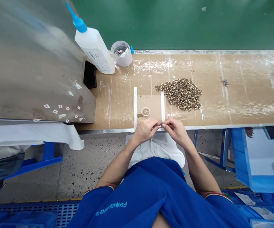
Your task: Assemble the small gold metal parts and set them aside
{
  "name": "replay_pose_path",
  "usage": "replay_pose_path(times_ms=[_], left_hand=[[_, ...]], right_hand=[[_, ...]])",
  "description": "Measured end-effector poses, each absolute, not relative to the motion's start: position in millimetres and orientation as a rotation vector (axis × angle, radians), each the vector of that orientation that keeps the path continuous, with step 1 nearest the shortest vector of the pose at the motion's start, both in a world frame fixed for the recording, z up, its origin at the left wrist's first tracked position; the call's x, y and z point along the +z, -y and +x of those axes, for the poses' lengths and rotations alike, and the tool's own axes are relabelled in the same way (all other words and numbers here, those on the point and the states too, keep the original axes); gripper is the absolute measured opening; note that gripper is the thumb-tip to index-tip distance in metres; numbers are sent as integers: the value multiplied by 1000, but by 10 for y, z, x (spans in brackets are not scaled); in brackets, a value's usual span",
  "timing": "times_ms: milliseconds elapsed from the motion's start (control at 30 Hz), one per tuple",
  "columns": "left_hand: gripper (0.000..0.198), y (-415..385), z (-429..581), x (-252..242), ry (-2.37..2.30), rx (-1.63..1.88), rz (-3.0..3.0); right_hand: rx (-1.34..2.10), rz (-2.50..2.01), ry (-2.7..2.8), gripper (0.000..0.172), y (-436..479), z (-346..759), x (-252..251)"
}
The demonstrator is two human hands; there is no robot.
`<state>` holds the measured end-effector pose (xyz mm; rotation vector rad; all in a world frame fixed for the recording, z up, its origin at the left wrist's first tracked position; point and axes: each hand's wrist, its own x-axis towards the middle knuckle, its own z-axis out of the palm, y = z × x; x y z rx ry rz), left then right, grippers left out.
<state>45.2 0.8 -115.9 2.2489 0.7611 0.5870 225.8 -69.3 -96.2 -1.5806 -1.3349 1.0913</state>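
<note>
My left hand (pixel 144 129) and my right hand (pixel 175 129) meet at the near edge of the cardboard-covered bench (pixel 234 95). Their fingers are pinched together on a tiny metal part (pixel 160 125) held between both hands. Just beyond my hands lies a small ring-shaped piece (pixel 146 111) on a cardboard square framed by two white tape strips (pixel 135 106). A heap of small brownish metal parts (pixel 181 94) sits to the right of that square.
A white squeeze bottle with a blue nozzle (pixel 93 44) leans at the back left, beside a small clear tub (pixel 122 53). A grey metal housing (pixel 27 63) fills the left. Blue bins (pixel 258 158) stand at the lower right.
</note>
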Motion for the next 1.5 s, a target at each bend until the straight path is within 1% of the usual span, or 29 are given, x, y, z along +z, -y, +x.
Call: replay_pose_path(times_ms=[200,400,533,667,733,900,1000,1133,1267,1500], left_hand=[[16,-24,420,-1155,-718,513,2270],[16,-15,419,-1145,-726,535,2271],[17,-20,418,-1142,-708,568,2263],[19,-16,433,-1140,-736,591,2193],[20,-18,442,-1135,-752,586,2152],[25,-30,456,-1104,-742,616,2103],[30,-30,460,-1096,-744,613,2115],[32,-27,459,-1115,-763,572,2146],[28,-34,450,-1131,-776,498,2144],[26,-34,445,-1124,-765,516,2095]], right_hand=[[1056,-1595,1575,13,641,2285,-890],[1004,-1596,1520,15,679,2215,-952],[1033,-1574,1526,16,683,2225,-968],[1107,-1508,1373,13,696,2254,-1033],[1154,-1487,1272,16,707,2262,-1066],[1267,-1470,1098,31,702,2271,-1093],[1280,-1482,1077,35,685,2277,-1087],[1277,-1495,1152,30,658,2294,-1064],[1274,-1501,1261,22,633,2299,-1037],[1177,-1540,1297,15,649,2232,-1063]])
